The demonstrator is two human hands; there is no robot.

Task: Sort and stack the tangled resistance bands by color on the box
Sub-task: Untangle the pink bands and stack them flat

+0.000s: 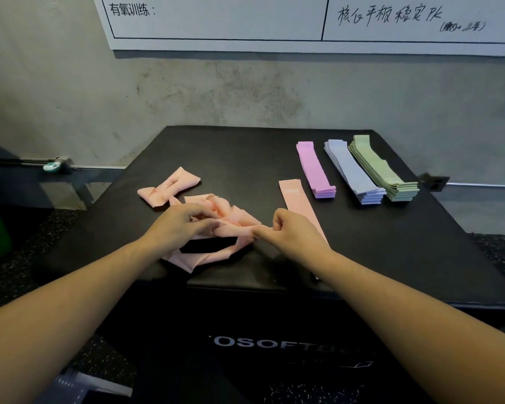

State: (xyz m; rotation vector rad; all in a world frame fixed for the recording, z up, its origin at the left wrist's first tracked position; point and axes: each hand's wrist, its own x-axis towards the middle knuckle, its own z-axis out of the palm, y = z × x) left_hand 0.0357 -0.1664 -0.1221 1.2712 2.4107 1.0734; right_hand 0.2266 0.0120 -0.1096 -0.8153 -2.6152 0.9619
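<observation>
Nearest, both hands pinch the pink tangle (216,225) on the black box (245,158): left hand (181,225) at its middle, right hand (286,231) at its right end. Beyond lies one flat pink band (295,199), then purple stack (315,170), blue stack (353,173), green stack (382,170).

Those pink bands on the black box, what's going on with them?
A person is untangling a pile of peach-pink resistance bands: left hand and right hand each pinch part of it. One flattened peach band lies beside finished purple, blue and green stacks on the box.
</observation>
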